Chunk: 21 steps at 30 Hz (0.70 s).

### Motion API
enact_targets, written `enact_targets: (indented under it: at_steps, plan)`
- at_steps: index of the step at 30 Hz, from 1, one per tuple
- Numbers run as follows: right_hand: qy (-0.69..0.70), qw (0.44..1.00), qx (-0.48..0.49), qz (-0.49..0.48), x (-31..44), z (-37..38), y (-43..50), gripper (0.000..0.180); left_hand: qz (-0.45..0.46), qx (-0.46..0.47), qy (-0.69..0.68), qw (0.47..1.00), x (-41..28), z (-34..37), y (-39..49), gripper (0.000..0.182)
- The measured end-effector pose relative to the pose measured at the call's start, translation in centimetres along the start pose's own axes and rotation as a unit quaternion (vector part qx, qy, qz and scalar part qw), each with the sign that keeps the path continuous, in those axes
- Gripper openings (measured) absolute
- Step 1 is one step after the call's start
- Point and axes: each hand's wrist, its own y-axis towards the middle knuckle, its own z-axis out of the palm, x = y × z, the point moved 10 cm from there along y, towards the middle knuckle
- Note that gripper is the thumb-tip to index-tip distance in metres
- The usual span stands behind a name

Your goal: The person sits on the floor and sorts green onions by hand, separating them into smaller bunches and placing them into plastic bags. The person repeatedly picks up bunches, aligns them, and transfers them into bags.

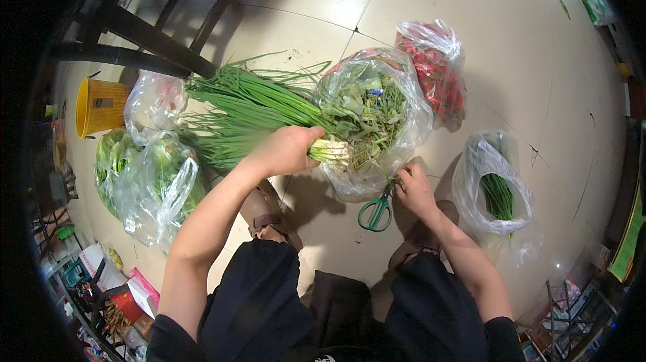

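Observation:
My left hand (285, 151) is closed around a large bunch of spring onions (262, 102), near their pale root ends. The green leaves fan out to the left, and the white ends point right, over an opened clear plastic bag (419, 109). Inside that bag lie plant trimmings (386, 132), wilted leaves and dirt. My right hand (416, 188) is at the bag's lower right edge with its fingertips bent together; whether they pinch a thin strand or the plastic is unclear. Just left of it are green-handled scissors (375, 214), their blades mostly hidden.
A bag of red peppers (436, 79) stands behind the trimmings. To the right sits an open bag with thin green stalks (497, 195). Bagged leafy greens (161, 185) and a yellow bucket (101, 104) are at left, below a dark wooden chair (151, 34). Shelves (81, 306) line the lower left.

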Motion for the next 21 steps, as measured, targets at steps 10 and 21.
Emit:
enact_targets:
  at_steps: [10, 21]
  plan:
    - [-0.025, 0.997, 0.013, 0.069, 0.2, 1.3, -0.3, 0.024, -0.009, -0.034, -0.033, 0.999, 0.0, -1.5, -0.5, 0.042]
    - [0.447, 0.871, 0.070, 0.190, 3.8, -3.8, 5.8, 0.031, -0.014, -0.041, -0.096, 0.994, -0.6, -4.4, -1.4, 0.037]
